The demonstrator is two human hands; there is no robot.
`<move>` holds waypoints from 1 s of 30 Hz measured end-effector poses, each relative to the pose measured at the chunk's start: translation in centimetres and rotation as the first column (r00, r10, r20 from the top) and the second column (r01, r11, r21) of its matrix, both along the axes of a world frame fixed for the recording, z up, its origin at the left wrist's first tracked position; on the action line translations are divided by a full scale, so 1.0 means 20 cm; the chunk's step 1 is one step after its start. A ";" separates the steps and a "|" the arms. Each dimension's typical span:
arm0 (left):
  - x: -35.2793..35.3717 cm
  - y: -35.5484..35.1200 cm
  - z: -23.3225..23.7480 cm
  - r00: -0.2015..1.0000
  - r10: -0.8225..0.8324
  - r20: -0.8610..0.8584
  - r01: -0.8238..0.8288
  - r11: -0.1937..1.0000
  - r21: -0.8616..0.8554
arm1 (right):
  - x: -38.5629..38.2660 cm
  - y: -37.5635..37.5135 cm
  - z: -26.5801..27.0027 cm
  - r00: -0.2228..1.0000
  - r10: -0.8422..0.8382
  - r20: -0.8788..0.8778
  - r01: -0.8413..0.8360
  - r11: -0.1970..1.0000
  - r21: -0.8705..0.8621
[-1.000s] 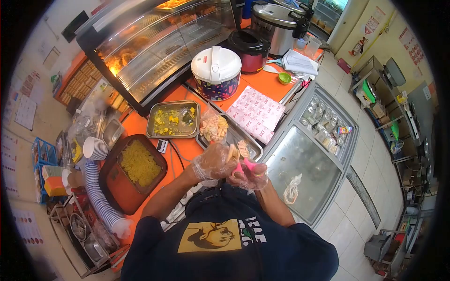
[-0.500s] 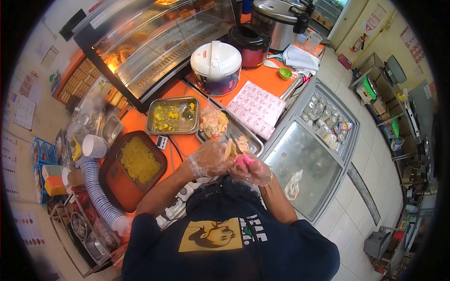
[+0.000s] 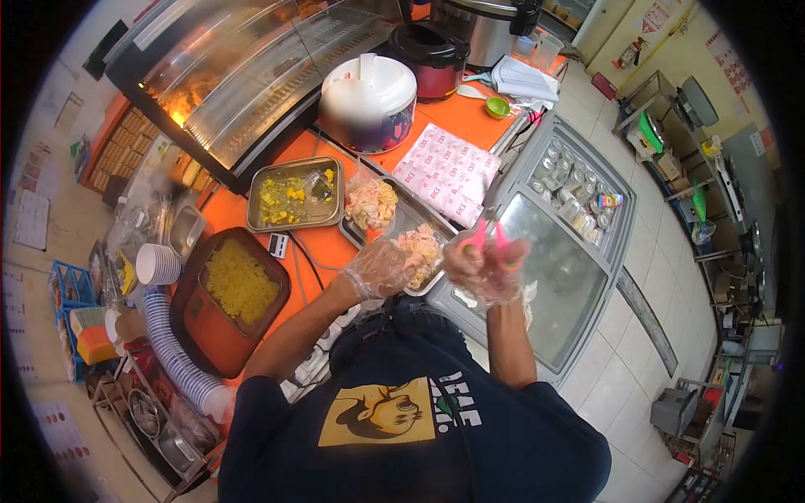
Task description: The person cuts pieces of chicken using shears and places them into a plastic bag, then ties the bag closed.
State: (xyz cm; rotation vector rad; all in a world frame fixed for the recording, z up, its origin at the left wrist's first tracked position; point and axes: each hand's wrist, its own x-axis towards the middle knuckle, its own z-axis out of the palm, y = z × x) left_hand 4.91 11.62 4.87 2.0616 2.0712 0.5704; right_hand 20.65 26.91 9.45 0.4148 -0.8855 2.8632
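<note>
— From the head view, what textures do we have?
— Ragged, soft-looking pale pieces (image 3: 422, 245) in our shallow metal tray (image 3: 409, 218), and crinkled clear gloves (image 3: 369, 283) on us.
— Left of the tray?
— A rectangular metal pan (image 3: 287, 226) holding yellow bits (image 3: 293, 194).
— Our hands?
— Our left hand (image 3: 383, 269) is at the pale pieces; whether its fingers grip, we cannot tell. Our right hand (image 3: 484, 272), raised right of the tray, has fingers clamped on pink scissors (image 3: 479, 235).

pale tiled floor (image 3: 625, 381), cream wall (image 3: 683, 63)
</note>
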 end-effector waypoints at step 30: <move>-0.53 0.26 -0.89 0.674 0.703 -0.227 -0.734 0.672 -0.099 | 0.36 0.22 -0.19 0.902 -0.332 0.274 0.353 0.935 -0.027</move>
